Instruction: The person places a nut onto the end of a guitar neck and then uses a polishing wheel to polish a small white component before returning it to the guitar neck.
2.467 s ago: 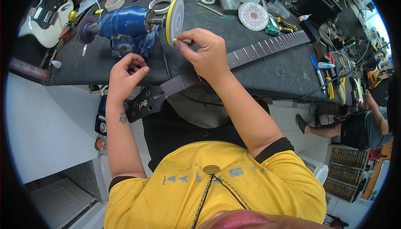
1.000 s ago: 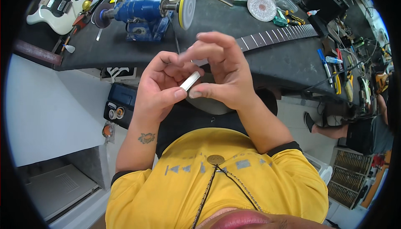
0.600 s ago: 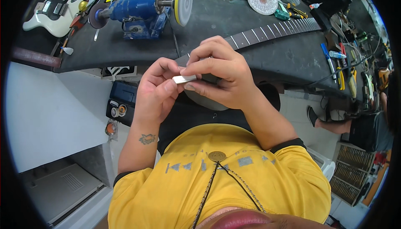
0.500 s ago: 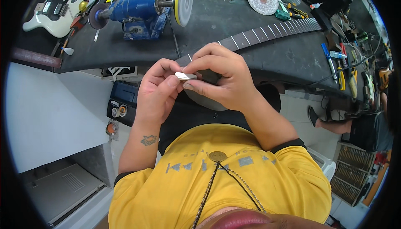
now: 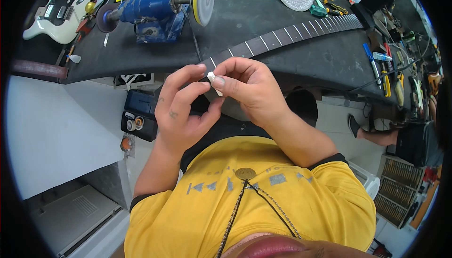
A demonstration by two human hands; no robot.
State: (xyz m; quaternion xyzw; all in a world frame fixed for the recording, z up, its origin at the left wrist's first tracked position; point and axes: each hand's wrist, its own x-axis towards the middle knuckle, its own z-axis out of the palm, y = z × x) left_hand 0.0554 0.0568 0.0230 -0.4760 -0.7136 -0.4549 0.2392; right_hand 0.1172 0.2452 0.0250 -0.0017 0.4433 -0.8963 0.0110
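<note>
Between the thumb and index finger of my right hand (image 5: 252, 86) is a small white bar-like piece (image 5: 211, 76), held tilted at the bench's front edge. Its middle is covered by my right thumb. My left hand (image 5: 181, 105) is open close beside it, index and middle fingertips near the upper part and thumb near the lower end; whether they touch it is hard to tell. Just beyond the hands, a dark guitar neck (image 5: 278, 40) with pale frets slants across the bench, its near end partly hidden by my fingers.
A blue bench grinder (image 5: 150, 6) with a pale buffing wheel (image 5: 204, 1) stands on the dark workbench (image 5: 155, 58). Behind it at the left lies a white guitar body (image 5: 59, 15). Pens (image 5: 372, 62), pliers (image 5: 386, 84) and a cable are at the right. Another person's leg (image 5: 374, 136) shows on the right.
The white piece has turned from lying nearly level to a steep tilt. My left hand has loosened from its pinch and spread its fingers; my right hand keeps hold.
</note>
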